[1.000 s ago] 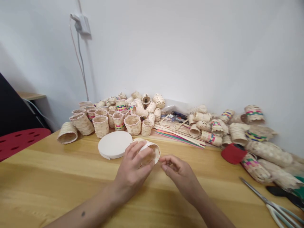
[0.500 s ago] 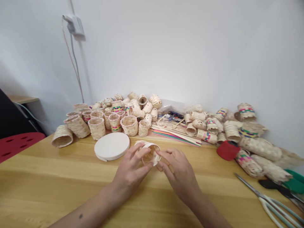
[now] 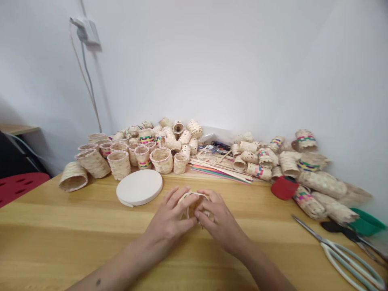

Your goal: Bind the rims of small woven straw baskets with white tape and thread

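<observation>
**A:** What just changed?

**B:** The hands closed in. A second ago the right hand [image 3: 220,220] was only partly on the work, and now its fingers curl onto the small woven basket [image 3: 190,207] from the 3 o'clock side. The left hand [image 3: 169,214] wraps it from 9 o'clock, fingers spread over the top.

**A:** So both are pressed around it?

**B:** Yes, fingertips nearly meeting, so most of the basket is hidden. Only a pale strip [image 3: 194,195] looping around its rim shows between them.

**A:** Where is it sitting?

**B:** Between the palms, low over the wooden tabletop [image 3: 45,242]. I can't tell whether it touches the wood. That grip means it's now held by two hands instead of mainly one.

**A:** What's around it?

**B:** A white round disc [image 3: 139,187] lies flat at 10 o'clock, just beyond the left hand. Woven baskets [image 3: 160,160] crowd from 10 to 12 o'clock, and coloured strips [image 3: 218,173] lie at 1 o'clock. A red bundle [image 3: 285,188] sits at 2 o'clock, with a green dish [image 3: 366,222] further out at 3 o'clock, and scissors [image 3: 342,254] lie at 4 o'clock, well apart from both hands.
</observation>
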